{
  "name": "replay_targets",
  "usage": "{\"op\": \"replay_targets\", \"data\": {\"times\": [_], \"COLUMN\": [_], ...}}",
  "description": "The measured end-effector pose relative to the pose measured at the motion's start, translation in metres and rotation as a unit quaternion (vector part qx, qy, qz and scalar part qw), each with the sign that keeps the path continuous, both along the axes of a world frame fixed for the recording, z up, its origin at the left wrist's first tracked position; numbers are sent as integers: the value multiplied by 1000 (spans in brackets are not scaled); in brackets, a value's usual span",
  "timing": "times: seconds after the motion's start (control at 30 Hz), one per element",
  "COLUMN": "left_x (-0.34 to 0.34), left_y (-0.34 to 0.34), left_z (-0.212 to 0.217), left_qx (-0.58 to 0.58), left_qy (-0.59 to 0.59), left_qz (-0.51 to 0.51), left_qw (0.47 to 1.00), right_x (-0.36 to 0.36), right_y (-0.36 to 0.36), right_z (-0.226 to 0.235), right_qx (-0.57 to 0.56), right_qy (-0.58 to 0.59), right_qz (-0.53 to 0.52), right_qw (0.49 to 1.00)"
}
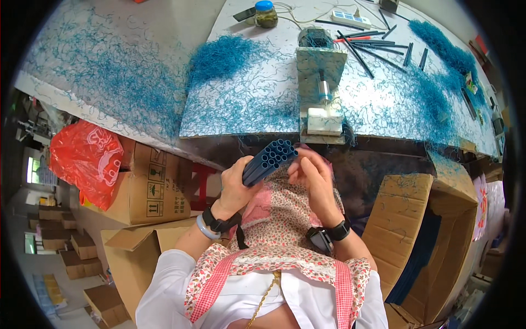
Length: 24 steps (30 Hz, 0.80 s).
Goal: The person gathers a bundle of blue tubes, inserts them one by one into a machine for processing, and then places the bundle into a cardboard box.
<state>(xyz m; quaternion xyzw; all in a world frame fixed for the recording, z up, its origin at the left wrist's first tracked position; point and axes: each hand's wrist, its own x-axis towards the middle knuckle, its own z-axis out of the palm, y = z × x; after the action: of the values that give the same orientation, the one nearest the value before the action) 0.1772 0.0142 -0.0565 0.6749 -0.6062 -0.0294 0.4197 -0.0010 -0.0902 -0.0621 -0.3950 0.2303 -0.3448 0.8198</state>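
A bundle of dark blue plastic tubes (265,164) points up and to the right in front of my body, its round hollow ends facing up. My left hand (239,180) is wrapped round the lower part of the bundle. Beside the tube ends is my right hand (313,178), with its fingers loosely curled and apart and nothing plainly held in them. The bundle is above my floral apron (274,230), just short of the table's front edge. Beyond it stands a small bench machine (323,88) with a metal spindle over a white block.
Blue shavings (224,57) litter the white table (263,123). Loose dark tubes (378,46), a power strip (350,20) and a jar with a blue lid (266,15) lie farther back. Cardboard boxes (402,219) flank me; a red plastic bag (87,164) sits at left.
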Motion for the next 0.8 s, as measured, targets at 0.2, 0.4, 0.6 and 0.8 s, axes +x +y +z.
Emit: {"op": "replay_targets", "data": {"times": [0.2, 0.4, 0.6, 0.8], "left_x": [-8, -18, -21, -19], "left_y": [6, 10, 10, 10], "left_z": [1, 7, 10, 3], "left_qx": [48, 82, 95, 83], "left_qy": [11, 9, 66, 23], "left_qz": [-8, -17, -9, 3], "left_qw": [999, 996, 993, 996], "right_x": [-8, -3, -9, -9], "right_y": [-13, -20, -16, -4], "right_z": [55, 54, 40, 42], "right_qx": [-504, -615, -502, -491], "right_qy": [126, 187, 131, 128], "right_qz": [-168, -181, -200, -176], "right_qw": [837, 745, 831, 844]}}
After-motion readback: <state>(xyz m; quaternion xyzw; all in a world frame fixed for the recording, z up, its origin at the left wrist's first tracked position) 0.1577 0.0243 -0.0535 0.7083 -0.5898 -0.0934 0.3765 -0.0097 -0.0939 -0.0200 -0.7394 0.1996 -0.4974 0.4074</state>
